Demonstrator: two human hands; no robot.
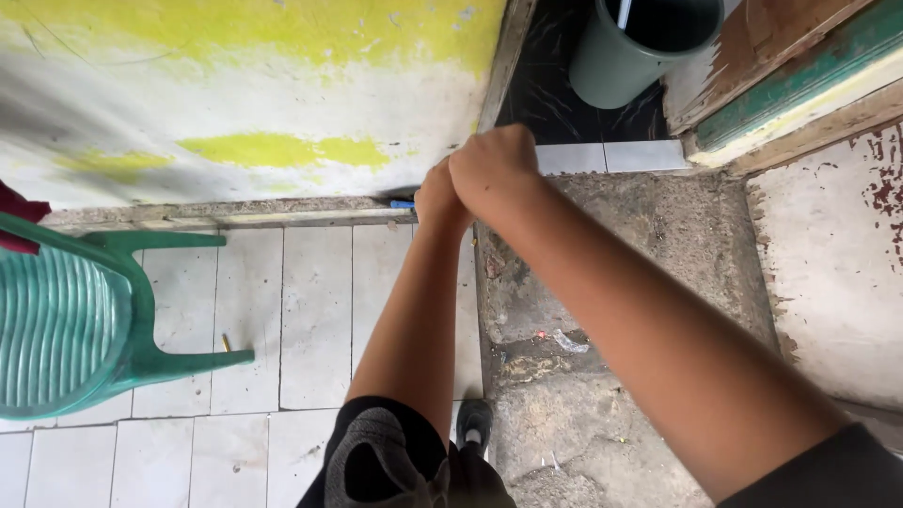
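Honestly the main thing here is hard to see. Both hands are bunched together right at the bottom corner of the wall, and they cover whatever they're working on. All that pokes out is a little blue thing (403, 203) just left of the left hand (440, 196), sitting against the wooden strip (226, 213) that runs along the foot of the wall. Can't tell what it is, a handle or a tool tip maybe, it's too small and mostly hidden.

The right hand (491, 162) sits over the left one, touching it, knuckles up and fingers curled under into a fist. The left hand looks curled shut too, but its fingers are tucked behind the right one, so whether it's actually gripping the blue thing I can't say for sure. Same for the right: closed, contents out of sight.

Around them: white and yellow painted wall (245, 94), white floor tiles (282, 320), a rough concrete step (658, 245) under the right arm. A green plastic chair (71, 325) is cut off at the left edge, and a grey-green bucket (625, 52) is cut off at the top with something pale standing in it. One dark shoe (474, 423) peeks out at the bottom.
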